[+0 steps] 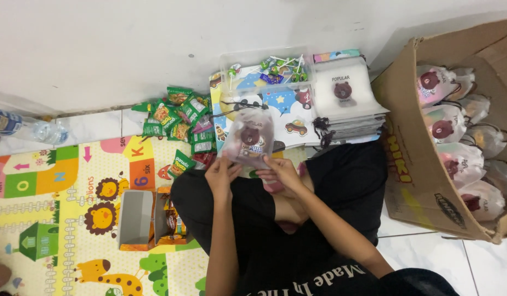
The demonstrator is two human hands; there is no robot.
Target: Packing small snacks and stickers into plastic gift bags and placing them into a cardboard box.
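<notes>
Clear drawstring goodie bag (249,138) with a brown bear picture is pinched at its bottom edge by both hands, left hand (220,176) and right hand (282,171); green snack packets (179,121) lie at ten o'clock.

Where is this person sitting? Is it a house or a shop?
Probably a room in a home, on the floor. A colourful children's play mat lies on white tiles by a wall. Both hands, left hand and right hand, hold a drawstring goodie bag, beside a cardboard box of filled ones.
</notes>
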